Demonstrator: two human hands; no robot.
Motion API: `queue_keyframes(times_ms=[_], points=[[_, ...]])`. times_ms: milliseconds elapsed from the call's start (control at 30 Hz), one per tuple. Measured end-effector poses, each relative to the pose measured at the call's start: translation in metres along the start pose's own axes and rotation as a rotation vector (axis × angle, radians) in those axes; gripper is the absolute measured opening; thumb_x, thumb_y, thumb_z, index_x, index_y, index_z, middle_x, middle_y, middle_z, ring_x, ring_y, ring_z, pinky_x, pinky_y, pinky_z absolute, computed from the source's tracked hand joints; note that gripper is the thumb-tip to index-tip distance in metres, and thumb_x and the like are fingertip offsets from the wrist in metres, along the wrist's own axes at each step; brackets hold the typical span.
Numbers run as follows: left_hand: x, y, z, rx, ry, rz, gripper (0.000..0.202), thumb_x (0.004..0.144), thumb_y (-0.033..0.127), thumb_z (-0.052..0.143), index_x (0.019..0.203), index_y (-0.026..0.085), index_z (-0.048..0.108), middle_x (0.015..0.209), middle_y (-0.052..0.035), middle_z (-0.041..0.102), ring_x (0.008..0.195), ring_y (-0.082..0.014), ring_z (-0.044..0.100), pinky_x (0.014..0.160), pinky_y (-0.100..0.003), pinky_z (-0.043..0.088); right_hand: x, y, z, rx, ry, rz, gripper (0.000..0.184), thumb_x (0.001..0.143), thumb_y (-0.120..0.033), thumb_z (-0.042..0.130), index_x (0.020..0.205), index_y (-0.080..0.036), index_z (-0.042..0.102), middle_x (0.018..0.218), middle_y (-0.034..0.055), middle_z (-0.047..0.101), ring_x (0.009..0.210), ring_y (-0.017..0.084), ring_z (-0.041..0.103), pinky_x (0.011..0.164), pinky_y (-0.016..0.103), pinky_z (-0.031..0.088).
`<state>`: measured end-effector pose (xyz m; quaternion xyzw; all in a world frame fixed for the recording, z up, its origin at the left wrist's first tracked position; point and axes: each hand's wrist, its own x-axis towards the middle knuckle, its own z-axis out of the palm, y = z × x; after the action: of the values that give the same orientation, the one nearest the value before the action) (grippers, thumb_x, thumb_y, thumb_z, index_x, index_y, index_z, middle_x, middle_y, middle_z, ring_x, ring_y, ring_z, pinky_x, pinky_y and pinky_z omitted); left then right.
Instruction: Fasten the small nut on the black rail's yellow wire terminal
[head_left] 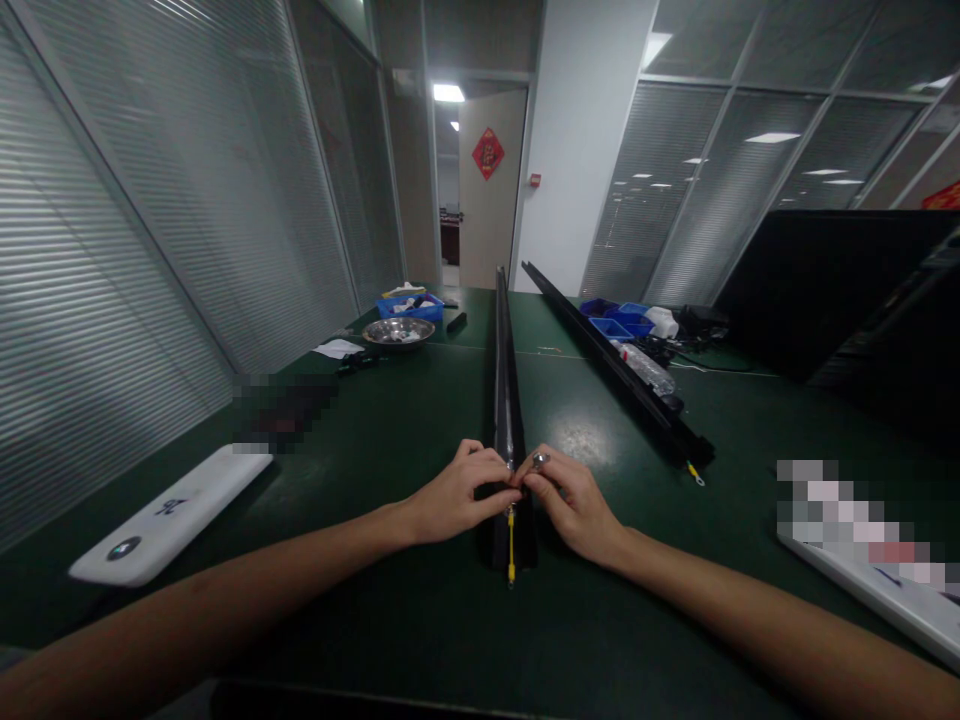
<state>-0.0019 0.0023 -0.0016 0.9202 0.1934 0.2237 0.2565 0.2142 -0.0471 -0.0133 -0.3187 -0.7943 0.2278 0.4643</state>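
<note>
A long black channel-shaped rail (504,375) runs away from me down the middle of the table. Over its near end, my left hand (469,492) and my right hand (570,500) meet with fingertips pinched together. Whatever is between the fingers is too small and covered to make out. My right hand wears a ring (539,460). Just below the fingertips, a short yellow wire (511,545) with a metal lug at its end lies along the rail's near end.
A second black rail (615,355) lies slanted at right, with another yellow wire lug (696,473). Farther back are a metal bowl (398,333), a blue tray (410,307) and blue bins (622,320). White panels (172,510) lie at left and right (877,575).
</note>
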Motion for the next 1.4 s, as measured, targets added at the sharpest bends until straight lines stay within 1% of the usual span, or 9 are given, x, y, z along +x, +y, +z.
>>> queue_keyframes(times_ms=[167,267,467,633,833,967,1167,1400], points=[[-0.0002,0.0006,0.0003,-0.01,-0.001,-0.001,0.017,0.106,0.029,0.053,0.105,0.02,0.067,0.1,-0.0014,0.071,0.101,-0.0179,0.061,0.101,-0.036,0.029,-0.0009,-0.0025,-0.0008,-0.037,-0.003,0.03,0.021,0.107,-0.026,0.049,0.101,-0.02,0.069,0.093,0.0055,0.064,0.086,0.019,0.062,0.076,0.031,0.05],[0.0002,0.0005,0.0005,-0.024,-0.003,-0.005,0.016,0.106,0.027,0.053,0.106,0.02,0.067,0.101,-0.001,0.071,0.101,-0.0178,0.061,0.101,-0.036,0.029,-0.0009,-0.0036,-0.0005,-0.045,-0.001,0.049,0.022,0.107,-0.027,0.049,0.1,-0.019,0.069,0.091,0.0053,0.064,0.083,0.019,0.062,0.075,0.031,0.049],[0.0004,-0.0005,-0.0002,-0.004,-0.002,-0.014,0.018,0.105,0.032,0.055,0.099,0.02,0.067,0.098,-0.0011,0.07,0.101,-0.0182,0.06,0.102,-0.036,0.03,0.0005,-0.0018,0.0006,-0.02,-0.013,0.041,0.028,0.109,-0.03,0.045,0.095,-0.019,0.067,0.089,0.0052,0.066,0.083,0.019,0.063,0.077,0.032,0.049],[0.0,-0.0004,0.0003,0.012,0.008,-0.012,0.02,0.104,0.034,0.057,0.096,0.019,0.067,0.096,-0.001,0.069,0.099,-0.018,0.061,0.101,-0.036,0.029,-0.0001,-0.0006,0.0008,0.006,-0.019,0.031,0.028,0.109,-0.029,0.045,0.095,-0.02,0.068,0.09,0.0054,0.067,0.083,0.019,0.064,0.078,0.032,0.049],[0.0008,0.0015,-0.0001,-0.004,-0.004,0.004,0.017,0.106,0.028,0.052,0.099,0.019,0.066,0.097,-0.0009,0.07,0.1,-0.0173,0.06,0.103,-0.036,0.028,-0.0002,-0.0038,0.0008,-0.03,-0.017,0.048,0.026,0.108,-0.03,0.047,0.097,-0.019,0.067,0.088,0.005,0.066,0.08,0.019,0.062,0.074,0.031,0.048],[0.0012,0.0018,-0.0006,-0.011,-0.006,-0.017,0.018,0.106,0.03,0.053,0.099,0.019,0.066,0.097,-0.0012,0.07,0.1,-0.0177,0.06,0.102,-0.036,0.029,0.0007,-0.0037,0.0007,-0.02,-0.011,0.052,0.027,0.108,-0.032,0.046,0.096,-0.019,0.067,0.088,0.0049,0.067,0.08,0.019,0.063,0.075,0.03,0.049],[0.0006,0.0011,-0.0008,-0.008,-0.002,-0.023,0.018,0.103,0.033,0.058,0.096,0.019,0.067,0.096,-0.0006,0.07,0.098,-0.0179,0.06,0.101,-0.036,0.03,0.0002,-0.0007,0.0003,-0.017,-0.019,0.022,0.028,0.109,-0.03,0.045,0.094,-0.02,0.067,0.089,0.0052,0.069,0.083,0.019,0.064,0.077,0.032,0.05],[0.0006,0.0003,-0.0004,-0.023,0.002,-0.001,0.02,0.106,0.032,0.053,0.101,0.02,0.067,0.097,-0.0016,0.071,0.1,-0.0184,0.061,0.102,-0.036,0.03,-0.0005,-0.0039,0.0005,-0.043,-0.01,0.028,0.024,0.108,-0.029,0.047,0.099,-0.019,0.068,0.089,0.0053,0.066,0.08,0.019,0.063,0.075,0.031,0.05]])
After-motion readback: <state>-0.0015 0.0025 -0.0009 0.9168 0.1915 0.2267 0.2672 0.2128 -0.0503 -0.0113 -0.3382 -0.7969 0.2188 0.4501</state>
